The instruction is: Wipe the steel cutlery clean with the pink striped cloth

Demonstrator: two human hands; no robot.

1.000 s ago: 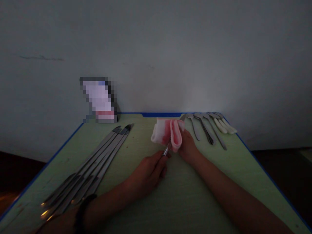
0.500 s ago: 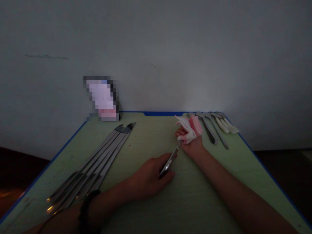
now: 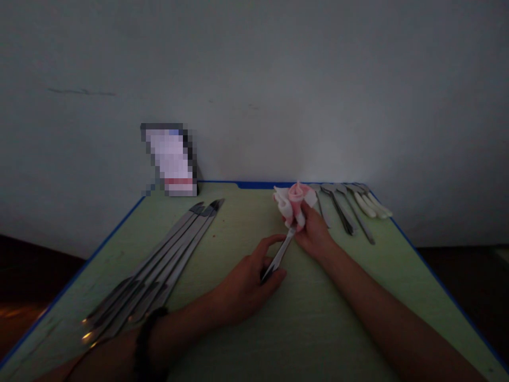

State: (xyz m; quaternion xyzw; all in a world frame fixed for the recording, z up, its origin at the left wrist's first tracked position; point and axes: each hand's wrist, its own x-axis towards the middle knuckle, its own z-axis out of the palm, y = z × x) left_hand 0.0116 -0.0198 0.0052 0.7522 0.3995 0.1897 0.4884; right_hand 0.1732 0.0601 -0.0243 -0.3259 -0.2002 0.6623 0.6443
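My left hand [image 3: 248, 281] rests on the green table [image 3: 302, 329] and pinches the handle of a metal utensil [image 3: 278, 258], a spoon or a knife. Its far end is buried in a bunched pink and white cloth [image 3: 294, 204]. My right hand [image 3: 316, 233] is closed around that cloth and the utensil's tip, just above the table's middle. The scene is dim.
Several long table knives [image 3: 159, 270] lie in a fanned row at the left. Several spoons [image 3: 344, 209], some with white handles, lie at the back right. A blurred-out card [image 3: 170, 162] stands at the back left against the grey wall. Blue trim edges the table.
The cloth slid from near the handle out along the utensil to its tip, and my right hand regripped it into a tighter bunch. My left hand kept hold of the handle.
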